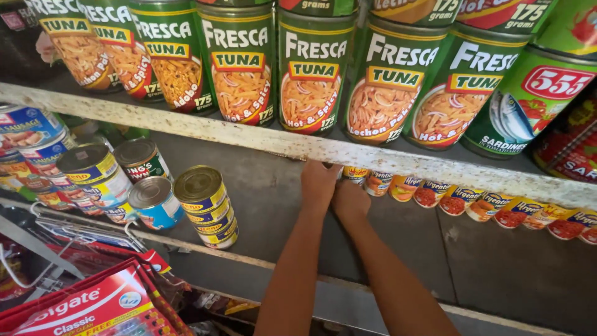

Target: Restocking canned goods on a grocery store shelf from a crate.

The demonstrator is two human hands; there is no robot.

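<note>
Far left, lower shelf [273,205]: stacked sausage tins with blue labels [28,134], then loose yellow-banded tins [90,168], a blue tin on its side [155,200], and a stack of small gold-lidded cans [205,205]. Below these hang red toothpaste packs [93,305] on a wire rack.

Upper shelf: a row of tall green tuna cans [239,68] runs across, ending at the right with a green sardine can [528,102]. The white front edge of that shelf [186,127] is chipped and stained.

Centre: my left hand [318,183] reaches to the back of the lower shelf, fingers curled up under the upper shelf's edge. Whether it grips anything I cannot tell; the fingertips are hidden. My right hand [349,200] lies just beside it, touching it, knuckles up and loosely closed, its fingers also out of sight.

Right of my hands: a row of small corned-beef cans [472,202] stands along the back of the lower shelf, beginning just beside my right hand and running to the frame edge. The first can [354,174] sits nearest my fingers.

Judgement: the step in hand is lining up that back row at its left end. The next move likely calls for a short, level push or placement at the row's end, kept low under the overhang.
</note>
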